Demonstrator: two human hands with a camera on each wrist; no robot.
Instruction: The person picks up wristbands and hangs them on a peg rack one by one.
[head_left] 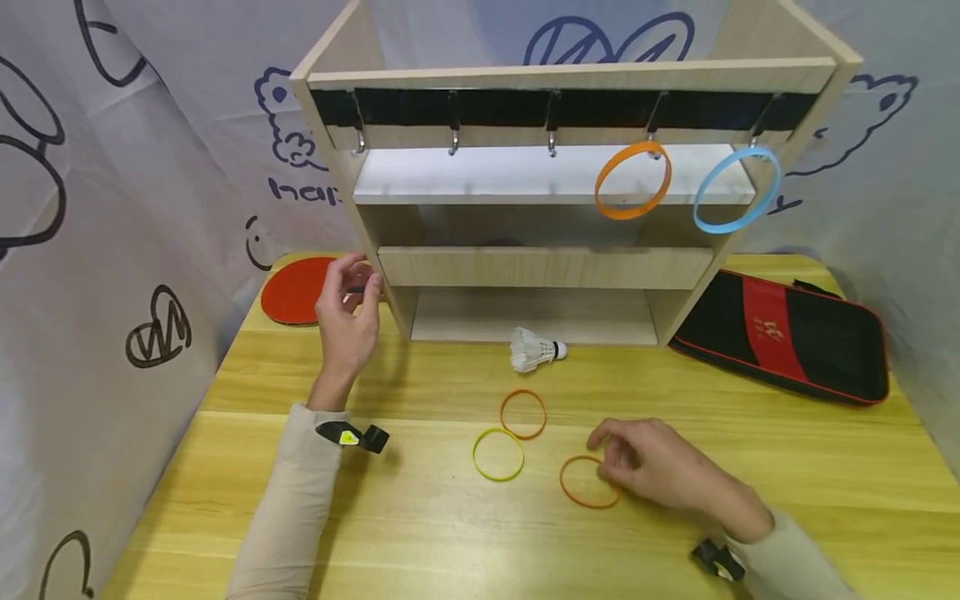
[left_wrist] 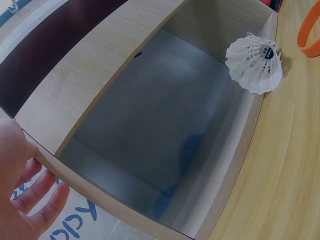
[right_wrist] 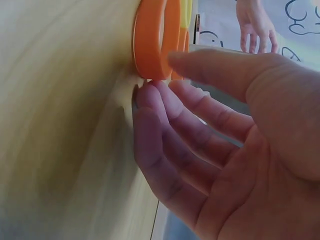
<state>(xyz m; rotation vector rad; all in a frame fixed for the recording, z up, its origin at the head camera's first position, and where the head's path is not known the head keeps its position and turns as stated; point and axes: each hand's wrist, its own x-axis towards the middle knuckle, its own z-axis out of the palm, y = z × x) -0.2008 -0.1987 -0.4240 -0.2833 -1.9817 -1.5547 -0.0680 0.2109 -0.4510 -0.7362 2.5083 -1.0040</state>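
My left hand [head_left: 348, 312] is at the left side panel of a wooden rack [head_left: 543, 268], fingers bent loosely with the tips right at the panel. A red table tennis paddle [head_left: 300, 292] lies just behind it, its handle partly hidden by the hand. Low over the table, my right hand [head_left: 660, 465] has its fingers and thumb apart beside an orange wristband [head_left: 581, 502]. The thumb overlaps that band in the right wrist view. A second orange band [head_left: 523, 437] and a yellow band [head_left: 498, 478] lie flat to the left of it.
A shuttlecock [head_left: 531, 350] lies before the rack's lower opening. From the hooks on the right hang an orange band [head_left: 633, 215] and a light blue band [head_left: 738, 227]; the other hooks are bare. A black and red case [head_left: 832, 342] leans at the rack's right side.
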